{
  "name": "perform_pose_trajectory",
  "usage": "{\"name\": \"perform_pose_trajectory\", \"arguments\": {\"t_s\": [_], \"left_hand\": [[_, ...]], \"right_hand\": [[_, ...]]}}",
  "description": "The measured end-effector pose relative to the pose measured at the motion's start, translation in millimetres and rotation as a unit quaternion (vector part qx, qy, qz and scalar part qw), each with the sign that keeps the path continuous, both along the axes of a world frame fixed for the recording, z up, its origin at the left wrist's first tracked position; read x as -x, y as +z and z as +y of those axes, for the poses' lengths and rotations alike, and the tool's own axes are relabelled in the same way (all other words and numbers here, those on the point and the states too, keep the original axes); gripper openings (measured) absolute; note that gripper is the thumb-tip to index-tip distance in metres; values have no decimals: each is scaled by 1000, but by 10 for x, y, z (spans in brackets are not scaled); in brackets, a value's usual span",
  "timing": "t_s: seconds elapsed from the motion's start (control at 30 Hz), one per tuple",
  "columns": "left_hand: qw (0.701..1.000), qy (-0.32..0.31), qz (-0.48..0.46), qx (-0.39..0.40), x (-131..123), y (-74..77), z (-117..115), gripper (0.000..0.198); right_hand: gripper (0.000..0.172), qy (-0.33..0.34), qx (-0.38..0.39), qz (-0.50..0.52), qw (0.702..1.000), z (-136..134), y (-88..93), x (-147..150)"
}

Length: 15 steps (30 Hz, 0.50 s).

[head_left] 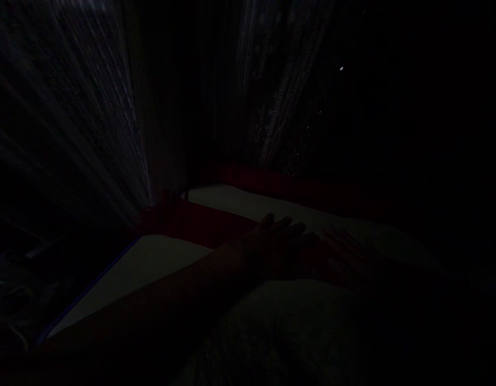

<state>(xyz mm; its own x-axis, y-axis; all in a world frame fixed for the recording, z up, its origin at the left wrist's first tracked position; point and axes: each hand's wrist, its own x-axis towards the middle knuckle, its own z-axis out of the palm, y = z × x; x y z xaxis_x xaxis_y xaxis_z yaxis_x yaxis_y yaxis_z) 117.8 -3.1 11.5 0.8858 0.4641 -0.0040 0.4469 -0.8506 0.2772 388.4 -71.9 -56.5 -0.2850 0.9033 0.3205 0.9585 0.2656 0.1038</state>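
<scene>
Pale sheet [159,262] with a red band [200,222] lies under my left hand [276,244], fingers [290,229] stretched flat, slightly spread. My right hand [352,256] beside it is too dark to tell.

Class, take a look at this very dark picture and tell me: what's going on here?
A person's left hand reaches in from the lower left, fingers stretched out flat and holding nothing, over a pale cloth crossed by a dark red band. Just beyond it the right hand shows only faintly, too dim to tell its grip. A curtain hangs behind. The rest is lost in darkness.
</scene>
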Motion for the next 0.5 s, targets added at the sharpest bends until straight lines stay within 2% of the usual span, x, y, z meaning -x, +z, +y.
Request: {"name": "perform_pose_trajectory", "arguments": {"t_s": [0.07,0.23,0.5], "left_hand": [[1000,0,0,0,-5,-6,0,82],[1000,5,-4,16,3,-32,12,84],[1000,9,0,25,-4,-10,2,88]], "right_hand": [[59,-8,-3,16,1000,20,10,12],[57,24,-16,17,999,23,19,125],[61,-6,16,9,1000,51,-4,-76]]}}
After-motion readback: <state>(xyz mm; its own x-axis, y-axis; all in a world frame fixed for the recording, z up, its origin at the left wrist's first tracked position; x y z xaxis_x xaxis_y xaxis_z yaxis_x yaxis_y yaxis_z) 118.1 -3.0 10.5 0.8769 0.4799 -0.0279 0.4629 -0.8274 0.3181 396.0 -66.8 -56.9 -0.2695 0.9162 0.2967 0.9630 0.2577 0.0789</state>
